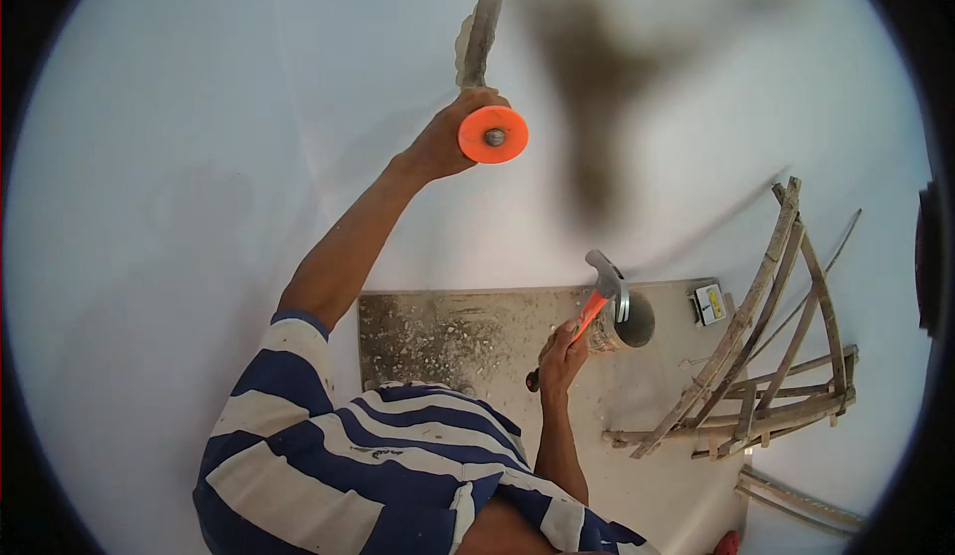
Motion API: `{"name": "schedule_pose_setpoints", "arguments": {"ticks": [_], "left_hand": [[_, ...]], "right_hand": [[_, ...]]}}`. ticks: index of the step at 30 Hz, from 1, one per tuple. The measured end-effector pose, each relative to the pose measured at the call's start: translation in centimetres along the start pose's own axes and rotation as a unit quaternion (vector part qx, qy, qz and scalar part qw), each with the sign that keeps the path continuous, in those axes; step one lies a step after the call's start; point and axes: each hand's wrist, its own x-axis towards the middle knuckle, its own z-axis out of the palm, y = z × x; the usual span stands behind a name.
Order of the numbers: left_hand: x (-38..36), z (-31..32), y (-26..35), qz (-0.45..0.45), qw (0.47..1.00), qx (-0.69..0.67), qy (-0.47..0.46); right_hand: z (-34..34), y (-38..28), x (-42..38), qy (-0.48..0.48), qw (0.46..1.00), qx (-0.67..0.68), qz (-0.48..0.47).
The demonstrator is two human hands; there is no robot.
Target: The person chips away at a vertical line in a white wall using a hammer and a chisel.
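My left hand [444, 139] is raised against the white wall, its fingers wrapped round a chisel whose orange round guard [476, 144] and metal striking end face the camera. Just above it, a rough grey groove [486, 18] is cut into the wall. Lower down, my right hand [563, 358] is closed round the orange and black handle of a claw hammer [604, 281]. The hammer's head points up, well apart from the chisel. The chisel's tip is hidden behind the guard and hand.
Debris [438, 341] lies on the floor by the wall. A round bucket [634, 320] stands behind the hammer. To the right are a small box [709, 303] and a wooden frame of rough poles [766, 306]. A dark blurred smear covers the upper view.
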Motion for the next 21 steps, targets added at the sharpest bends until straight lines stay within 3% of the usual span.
{"name": "schedule_pose_setpoints", "arguments": {"ticks": [2, 4, 5, 7, 8, 10, 12, 13, 14, 16, 18, 19, 20, 21], "left_hand": [[-0.1, -0.9, -0.6, 0.033, 0.999, -0.028, -0.016], [-0.7, -1.4, -1.1, 0.038, 0.998, -0.039, -0.007], [-0.8, -1.6, -1.3, 0.044, 0.998, -0.046, 0.001], [-1.0, -1.9, -1.7, 0.037, 0.997, -0.066, 0.001], [-0.9, -2.2, -1.8, 0.031, 0.996, -0.083, -0.002], [-0.6, -2.2, -1.7, 0.012, 0.995, -0.103, 0.0], [0.1, -2.2, -1.6, -0.005, 0.992, -0.124, 0.002], [0.3, -2.1, -1.5, -0.012, 0.995, -0.096, -0.003], [0.4, -2.0, -1.6, -0.017, 0.997, -0.068, -0.008], [-0.6, -1.3, -1.1, -0.025, 0.998, -0.058, -0.004], [0.9, -2.6, -1.2, -0.032, 0.997, -0.038, -0.066], [0.8, -2.6, -1.7, 0.002, 0.997, -0.082, -0.011], [0.5, -2.0, -1.4, -0.005, 0.996, -0.088, -0.012], [0.7, -1.7, -1.5, -0.01, 0.998, -0.06, -0.008]], "right_hand": [[1.3, -0.9, 1.0, 0.0, 1.0, 0.014, -0.013], [2.3, -1.5, 2.3, 0.009, 0.986, -0.117, -0.116], [3.0, -3.1, 2.7, 0.008, 0.986, -0.121, -0.117], [4.8, -9.2, 2.3, 0.007, 0.979, -0.016, -0.203], [5.6, -12.0, 2.5, 0.01, 0.946, 0.07, -0.318], [6.5, -17.1, 2.4, -0.009, 0.824, 0.255, -0.506], [5.6, -15.2, 2.1, -0.008, 0.814, 0.212, -0.541], [5.9, -14.7, 3.4, -0.048, 0.843, -0.027, -0.535], [6.7, -13.9, 5.4, -0.083, 0.822, -0.265, -0.498], [10.1, -10.7, 9.2, -0.109, 0.837, -0.406, -0.35], [10.3, -13.8, 6.1, -0.066, 0.913, -0.25, -0.316], [8.9, -11.7, 6.6, -0.043, 0.949, -0.135, -0.28], [8.3, -14.1, 6.2, 0.009, 0.864, -0.093, -0.494], [7.9, -16.3, 4.5, 0.024, 0.911, 0.163, -0.378]]}}
